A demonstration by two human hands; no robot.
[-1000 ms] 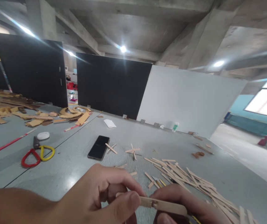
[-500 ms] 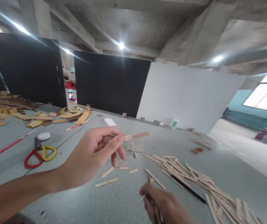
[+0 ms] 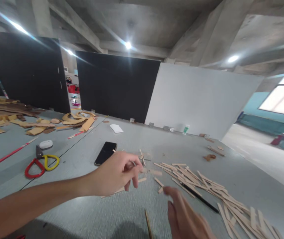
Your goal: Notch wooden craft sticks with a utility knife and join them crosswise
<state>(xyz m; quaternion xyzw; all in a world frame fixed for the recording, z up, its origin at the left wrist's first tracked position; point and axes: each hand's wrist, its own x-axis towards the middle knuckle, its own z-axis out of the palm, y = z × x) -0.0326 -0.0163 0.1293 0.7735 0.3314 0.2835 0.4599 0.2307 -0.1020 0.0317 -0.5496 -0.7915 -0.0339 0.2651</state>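
Observation:
My left hand (image 3: 117,172) reaches out over the grey table (image 3: 87,212), fingers curled in a pinch. A short pale wooden stick piece (image 3: 155,172) shows blurred right at its fingertips. My right hand (image 3: 184,212) is low at the front, fingers stretched out and motion-blurred, holding nothing. A thin yellowish pencil-like stick (image 3: 148,225) lies on the table just left of it. A spread of flat wooden sticks (image 3: 206,189) covers the table to the right, with a black pen (image 3: 198,198) lying across them. Short stick pieces (image 3: 142,179) lie under my left hand.
A black phone (image 3: 105,153) lies beyond my left hand. Scissors with red and yellow handles (image 3: 41,163) and a white oval object (image 3: 45,144) are at the left. Cardboard scraps (image 3: 39,126) pile at the far left. The table's right edge (image 3: 256,172) drops to the floor.
My left hand dropped from chest height down toward the table with the stick piece. My right hand let go of the pencil-like stick and opened, moving forward.

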